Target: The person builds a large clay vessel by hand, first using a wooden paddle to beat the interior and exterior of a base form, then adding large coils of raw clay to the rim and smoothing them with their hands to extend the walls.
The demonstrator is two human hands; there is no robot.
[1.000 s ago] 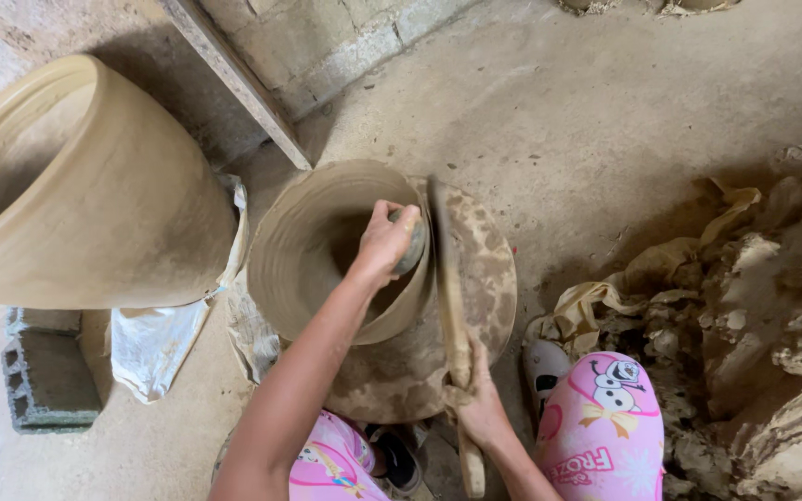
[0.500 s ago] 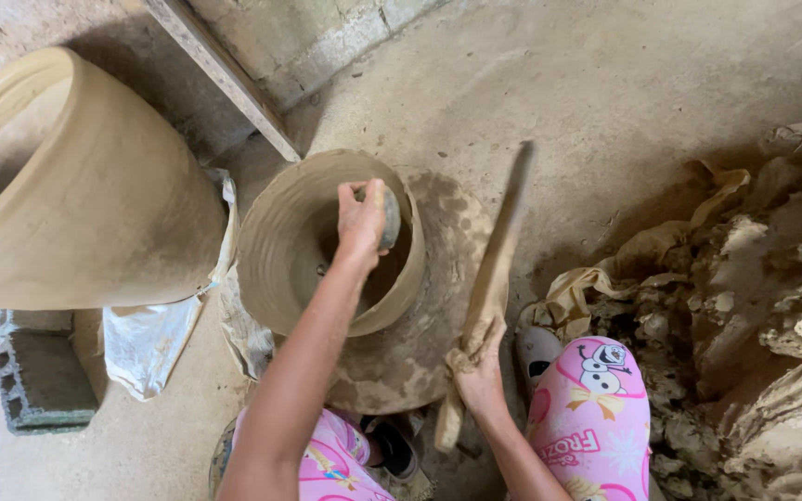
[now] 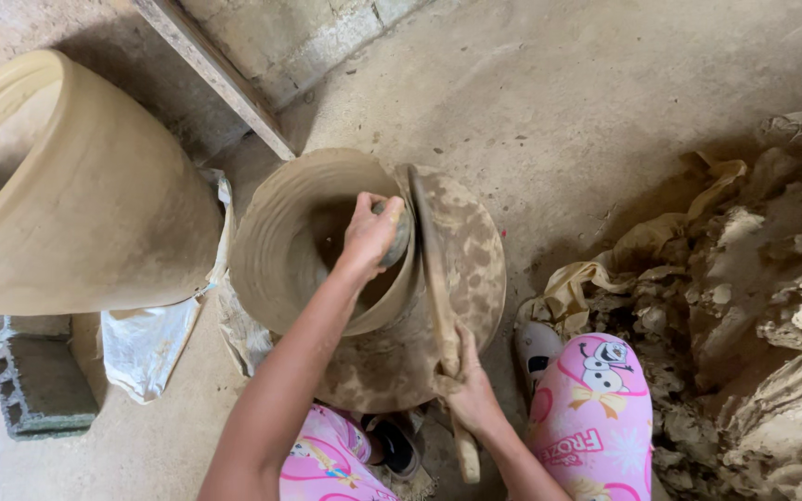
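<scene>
Here the left hand point(image 3: 370, 232) grips a round stone point(image 3: 396, 234) inside the soft, easily dented clay pot point(image 3: 280, 250); the right hand point(image 3: 469, 394) clasps a stiff wooden paddle point(image 3: 433, 269) against its outer wall.

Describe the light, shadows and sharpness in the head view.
Head view: soft, even daylight with no glare; the left hand inside the pot and the right hand on the paddle are sharp, without motion blur; a dim shadow lies inside the pot and under the plank; the big pot at the left edge bulges from wide-angle distortion.
</scene>
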